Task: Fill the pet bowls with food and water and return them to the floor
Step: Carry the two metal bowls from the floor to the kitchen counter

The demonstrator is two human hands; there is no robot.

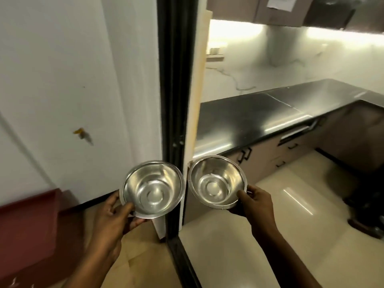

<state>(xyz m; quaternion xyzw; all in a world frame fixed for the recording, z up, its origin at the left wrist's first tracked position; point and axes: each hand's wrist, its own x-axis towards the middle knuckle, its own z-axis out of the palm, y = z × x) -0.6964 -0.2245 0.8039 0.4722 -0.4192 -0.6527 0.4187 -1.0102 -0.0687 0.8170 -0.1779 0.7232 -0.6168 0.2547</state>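
I carry two empty steel pet bowls side by side at waist height. My left hand (116, 217) grips the near rim of the left bowl (153, 188), thumb inside the rim. My right hand (256, 202) pinches the right edge of the right bowl (217, 181), which is a little smaller in view. Both bowls are upright, shiny and hold nothing. Their rims almost touch in front of a dark door frame (174, 100).
A white wall (72, 80) stands at left, with a dark red piece of furniture (31, 225) low beside it. Through the doorway a black kitchen counter (270, 113) runs right over brown cabinets (270, 159). Glossy cream floor tiles (270, 215) lie below; dark objects sit at the far right.
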